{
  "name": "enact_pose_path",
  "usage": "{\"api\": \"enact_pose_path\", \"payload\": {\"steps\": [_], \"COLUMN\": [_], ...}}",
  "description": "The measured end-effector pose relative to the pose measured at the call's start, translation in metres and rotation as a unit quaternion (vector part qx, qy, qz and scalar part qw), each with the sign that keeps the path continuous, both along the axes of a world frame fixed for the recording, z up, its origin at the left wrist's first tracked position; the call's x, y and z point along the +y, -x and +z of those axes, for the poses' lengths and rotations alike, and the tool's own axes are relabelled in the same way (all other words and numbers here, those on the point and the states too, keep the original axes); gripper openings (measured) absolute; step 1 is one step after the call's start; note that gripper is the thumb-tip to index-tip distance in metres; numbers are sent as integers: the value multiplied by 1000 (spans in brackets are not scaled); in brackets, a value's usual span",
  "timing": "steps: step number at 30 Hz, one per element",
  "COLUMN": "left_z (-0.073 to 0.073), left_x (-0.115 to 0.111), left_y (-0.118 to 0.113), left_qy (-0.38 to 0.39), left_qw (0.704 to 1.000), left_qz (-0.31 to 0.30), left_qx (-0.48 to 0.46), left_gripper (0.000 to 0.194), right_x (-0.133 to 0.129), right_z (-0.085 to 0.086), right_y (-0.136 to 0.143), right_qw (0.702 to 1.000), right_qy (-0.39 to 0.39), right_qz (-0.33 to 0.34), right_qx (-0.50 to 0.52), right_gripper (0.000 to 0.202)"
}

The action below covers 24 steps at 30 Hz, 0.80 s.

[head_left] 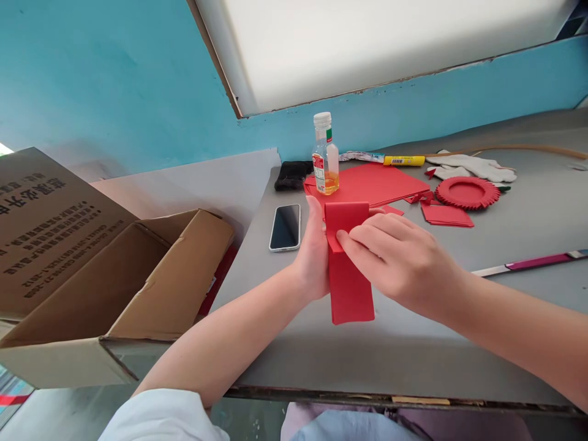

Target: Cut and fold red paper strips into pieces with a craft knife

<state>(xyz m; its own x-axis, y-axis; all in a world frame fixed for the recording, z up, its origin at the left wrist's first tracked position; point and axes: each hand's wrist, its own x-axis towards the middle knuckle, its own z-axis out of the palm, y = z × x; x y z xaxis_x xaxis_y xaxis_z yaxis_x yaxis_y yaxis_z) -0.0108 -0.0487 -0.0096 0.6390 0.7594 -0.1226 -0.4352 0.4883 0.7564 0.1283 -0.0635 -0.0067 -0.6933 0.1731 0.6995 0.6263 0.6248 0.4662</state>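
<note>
A long red paper strip [351,288], its upper end bent over in a loop, is held above the grey table. My left hand [316,257] grips it from the left and behind, thumb pointing up along its edge; most of the fingers are hidden behind the paper. My right hand [399,257] presses on the folded part from the right with curled fingers, the fingertips at the fold. The strip's lower end hangs free below both hands. Behind it lie large red sheets [381,184].
An open cardboard box [184,282] stands at the left. Around the hands are a phone [285,228], a glass bottle [325,156], a yellow tube [404,160], white gloves [473,166], a red pleated disc [467,192], small red pieces [446,215] and a purple-handled cutter [537,261].
</note>
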Motion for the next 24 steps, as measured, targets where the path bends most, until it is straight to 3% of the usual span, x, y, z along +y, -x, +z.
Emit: {"api": "enact_pose_path", "payload": {"steps": [7, 16, 24], "left_z": [-4, -5, -5], "left_x": [3, 3, 2], "left_y": [2, 1, 3], "left_qy": [12, 25, 12], "left_qw": [999, 999, 998], "left_qz": [31, 18, 29], "left_qx": [19, -9, 47], "left_gripper": [76, 71, 65], "right_x": [-1, -4, -5], "right_z": [1, -10, -8], "right_y": [-3, -1, 0], "right_qw": [998, 999, 1000], "right_qy": [35, -32, 7], "right_qz": [-18, -12, -13], "right_qx": [-54, -2, -11], "right_gripper": [18, 13, 11]}}
